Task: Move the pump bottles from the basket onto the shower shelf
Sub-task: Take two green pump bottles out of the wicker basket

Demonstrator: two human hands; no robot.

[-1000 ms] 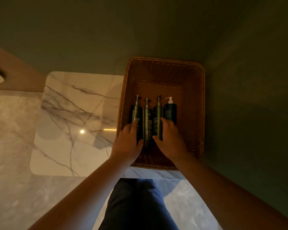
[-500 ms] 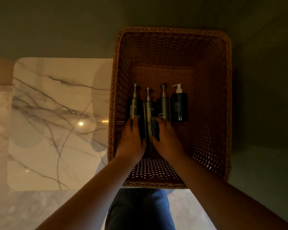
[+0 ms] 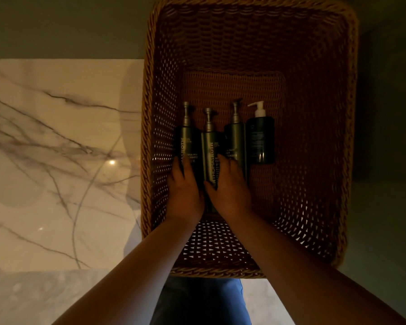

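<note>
Basket [image 3: 319,109] nearer, fingers [image 3: 230,167] curled round two pump bottles [image 3: 210,146]

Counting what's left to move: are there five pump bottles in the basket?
No, only four lie in the basket: three grey-pump bottles and one white-pump bottle.

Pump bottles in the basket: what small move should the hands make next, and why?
Probably lift out the two gripped bottles: the left hand wraps the leftmost bottle, the right hand the second bottle, and all four lie in the basket beside the marble surface.
</note>
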